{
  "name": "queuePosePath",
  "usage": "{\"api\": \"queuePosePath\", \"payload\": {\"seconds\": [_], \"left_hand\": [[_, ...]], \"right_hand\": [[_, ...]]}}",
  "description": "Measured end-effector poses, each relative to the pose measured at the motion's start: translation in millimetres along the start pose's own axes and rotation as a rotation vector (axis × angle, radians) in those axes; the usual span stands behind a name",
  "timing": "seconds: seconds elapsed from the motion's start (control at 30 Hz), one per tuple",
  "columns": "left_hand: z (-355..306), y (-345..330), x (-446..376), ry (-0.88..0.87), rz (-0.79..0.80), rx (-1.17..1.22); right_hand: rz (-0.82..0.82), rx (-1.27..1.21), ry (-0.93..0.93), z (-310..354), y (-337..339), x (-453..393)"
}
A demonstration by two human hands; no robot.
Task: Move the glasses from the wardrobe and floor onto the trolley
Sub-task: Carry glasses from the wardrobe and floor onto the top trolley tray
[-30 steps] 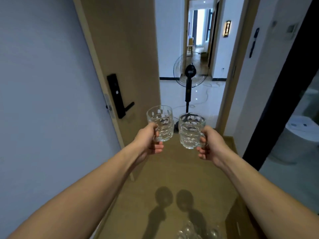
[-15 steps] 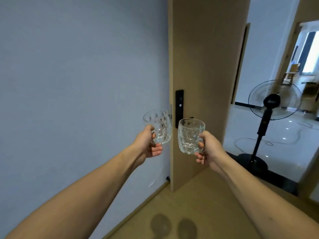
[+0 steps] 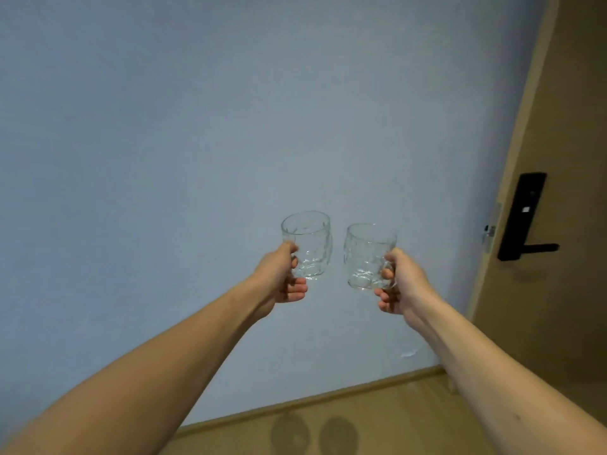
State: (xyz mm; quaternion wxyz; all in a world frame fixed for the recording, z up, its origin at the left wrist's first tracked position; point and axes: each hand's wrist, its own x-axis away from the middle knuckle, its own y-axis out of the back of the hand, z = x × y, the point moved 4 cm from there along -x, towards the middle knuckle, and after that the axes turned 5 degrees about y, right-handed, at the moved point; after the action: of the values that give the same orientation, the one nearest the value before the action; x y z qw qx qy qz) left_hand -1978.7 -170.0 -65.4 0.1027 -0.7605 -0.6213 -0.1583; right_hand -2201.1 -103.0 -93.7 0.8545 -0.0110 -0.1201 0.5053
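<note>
Head view faces wall (image 3: 197, 159) (close); hands outstretched.

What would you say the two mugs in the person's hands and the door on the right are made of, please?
Left mug and right mug: clear glass by the look, since the wall shows through and the dimpled sides catch highlights. Door: a matte tan wood-look panel, perhaps laminate, as no grain is plain.

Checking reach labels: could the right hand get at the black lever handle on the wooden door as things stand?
Probably not right away. The right hand grips a clear dimpled glass mug, so no fingers are free; the black lever handle lies off to its right, nothing between.
</note>
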Motion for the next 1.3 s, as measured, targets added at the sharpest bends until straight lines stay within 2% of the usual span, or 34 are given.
{"api": "queuePosePath", "payload": {"seconds": [0.33, 0.8, 1.3], "left_hand": [[47, 209, 55, 0.03, -0.298, 0.101], [135, 491, 163, 0.064, -0.572, 0.245], [215, 706, 276, 0.172, -0.926, 0.419]], "right_hand": [[0.284, 0.066, -0.049, -42, -192, 44], [0.553, 0.205, -0.082, -125, -455, 195], [0.914, 0.31, -0.167, -203, -693, 337]]}}
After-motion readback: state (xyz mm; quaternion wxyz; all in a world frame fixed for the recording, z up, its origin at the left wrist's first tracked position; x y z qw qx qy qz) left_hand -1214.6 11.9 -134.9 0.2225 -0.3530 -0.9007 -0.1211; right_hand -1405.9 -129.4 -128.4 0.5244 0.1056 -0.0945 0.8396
